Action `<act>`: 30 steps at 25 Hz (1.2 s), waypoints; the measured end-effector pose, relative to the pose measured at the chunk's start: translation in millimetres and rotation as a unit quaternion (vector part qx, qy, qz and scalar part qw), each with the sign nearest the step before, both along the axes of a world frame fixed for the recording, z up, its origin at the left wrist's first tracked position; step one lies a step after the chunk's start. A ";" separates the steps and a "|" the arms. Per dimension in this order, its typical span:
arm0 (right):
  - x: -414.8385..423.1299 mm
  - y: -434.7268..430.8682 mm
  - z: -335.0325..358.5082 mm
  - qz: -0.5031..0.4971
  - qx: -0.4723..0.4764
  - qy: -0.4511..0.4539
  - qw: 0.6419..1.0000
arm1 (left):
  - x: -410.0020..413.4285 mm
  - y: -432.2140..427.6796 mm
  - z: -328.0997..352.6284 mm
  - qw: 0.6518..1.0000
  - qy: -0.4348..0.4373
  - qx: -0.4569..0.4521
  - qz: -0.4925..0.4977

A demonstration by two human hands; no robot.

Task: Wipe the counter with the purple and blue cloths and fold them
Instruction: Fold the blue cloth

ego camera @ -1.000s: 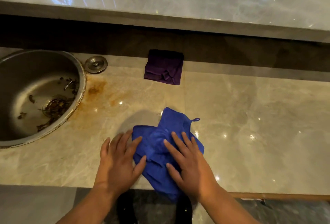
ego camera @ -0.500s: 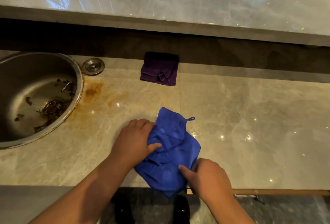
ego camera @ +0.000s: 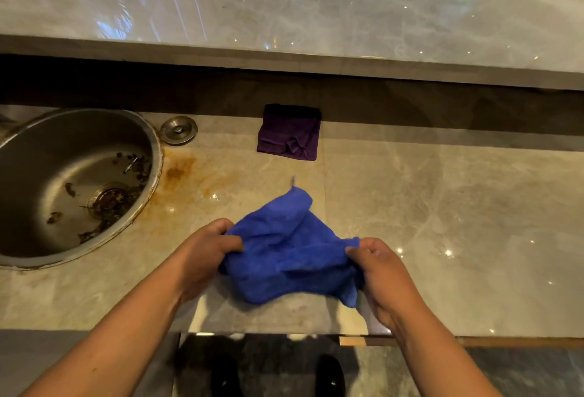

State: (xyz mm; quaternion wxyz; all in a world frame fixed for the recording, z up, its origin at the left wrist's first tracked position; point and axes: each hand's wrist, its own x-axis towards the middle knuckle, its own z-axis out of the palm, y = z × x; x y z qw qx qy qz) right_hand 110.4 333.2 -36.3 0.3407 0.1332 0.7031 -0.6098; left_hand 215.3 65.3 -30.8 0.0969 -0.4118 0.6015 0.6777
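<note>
A rumpled blue cloth (ego camera: 290, 248) is stretched between both hands just above the near part of the marble counter (ego camera: 442, 222). My left hand (ego camera: 207, 251) pinches its left edge. My right hand (ego camera: 384, 273) grips its right corner, with a bit of cloth hanging under the palm. The cloth's far corner with a small loop points away from me. A folded purple cloth (ego camera: 289, 134) lies at the back of the counter, against the dark recess, well beyond both hands.
A round steel sink (ego camera: 47, 175) with dark debris around its drain sits at the left. A metal sink plug (ego camera: 178, 130) lies behind it. Rust-coloured stains (ego camera: 180, 172) mark the counter beside the sink. A raised marble ledge (ego camera: 284, 61) runs along the back.
Both hands went from lying flat on the blue cloth to gripping its edges. The cloth is now lifted and pulled out sideways between them.
</note>
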 end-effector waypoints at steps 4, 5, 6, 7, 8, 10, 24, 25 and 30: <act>-20.6 3.9 7.3 -0.020 0.011 -0.019 1.000 | 7.6 -0.4 13.2 0.986 -0.024 0.152 0.061; -23.5 3.6 10.8 -0.009 0.014 -0.015 1.000 | 7.8 1.3 15.1 0.986 -0.039 0.149 0.064; -26.5 4.5 13.3 0.001 0.021 -0.005 1.000 | 7.7 1.8 14.2 0.988 -0.042 0.128 0.072; -29.5 6.0 17.2 0.008 0.023 0.007 1.000 | 6.4 0.8 14.3 0.990 -0.029 0.105 0.086; -32.4 7.6 22.5 0.008 0.017 0.017 1.000 | 4.7 -1.9 16.0 0.991 -0.004 0.091 0.100; -39.4 10.9 40.2 0.004 -0.013 0.035 0.999 | -0.3 -8.7 31.4 0.988 0.060 0.082 0.118; -76.0 28.4 151.7 0.155 0.120 0.279 0.940 | -26.0 -49.1 135.7 0.909 0.086 -0.400 -0.084; -76.6 29.2 152.9 0.160 0.139 0.298 0.931 | -27.5 -48.7 136.8 0.899 0.091 -0.419 -0.086; -82.1 34.2 154.2 0.181 0.142 0.309 0.923 | -34.7 -45.7 141.7 0.894 0.084 -0.434 -0.069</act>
